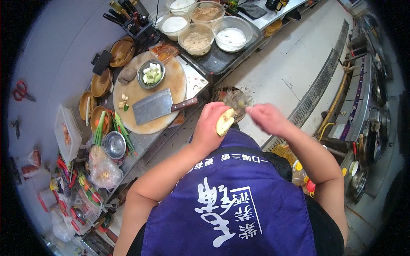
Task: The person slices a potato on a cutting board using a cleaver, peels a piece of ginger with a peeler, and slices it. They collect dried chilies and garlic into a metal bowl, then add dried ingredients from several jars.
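Note:
My left hand (209,126) grips a pale yellow peeled vegetable piece (225,122), possibly potato, with brown patches at its upper end. Close by on the right, my right hand (267,118) is raised with curled fingers and blurred; whether it holds a small tool cannot be seen. Below both hands a waste bin (217,96) with a clear liner and scraps stands on the floor. To the left, a cleaver (153,107) lies on a round cutting board (177,76), beside garlic cloves (123,101), brown unpeeled tubers (128,75) and a metal bowl (140,77) of cut green-white vegetable.
Tubs of powder and paste (196,40) stand on a black tray (217,66) at the back. A knife block (144,33), wooden bowls (101,84), scallions (123,131) and an empty steel bowl (115,145) line the counter. At the right are a floor drain (320,78) and a stove.

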Motion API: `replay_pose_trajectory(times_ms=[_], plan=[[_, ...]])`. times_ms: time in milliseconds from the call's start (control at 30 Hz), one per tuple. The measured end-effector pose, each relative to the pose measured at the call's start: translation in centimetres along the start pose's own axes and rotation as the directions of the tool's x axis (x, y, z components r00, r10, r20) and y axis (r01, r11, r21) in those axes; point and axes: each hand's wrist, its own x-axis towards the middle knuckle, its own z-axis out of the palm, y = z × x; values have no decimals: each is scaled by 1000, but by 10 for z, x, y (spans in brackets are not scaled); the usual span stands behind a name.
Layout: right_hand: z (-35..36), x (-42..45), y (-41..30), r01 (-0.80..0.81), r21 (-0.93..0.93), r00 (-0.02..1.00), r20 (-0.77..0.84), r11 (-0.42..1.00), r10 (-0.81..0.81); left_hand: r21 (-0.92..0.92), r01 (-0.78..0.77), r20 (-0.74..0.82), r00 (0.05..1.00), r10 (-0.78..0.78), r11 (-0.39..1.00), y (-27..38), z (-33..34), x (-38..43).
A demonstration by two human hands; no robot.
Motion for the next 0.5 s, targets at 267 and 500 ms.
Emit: replay_pose_trajectory(times_ms=[267,500], plan=[[23,-5,-6,200,-340,972,-50,919,-230,6,25,-36,999,-25,1000,4,4,-3],[-7,6,16,98,-386,920,-315,917,-232,56,-73,-9,997,73,996,1,5,1]])
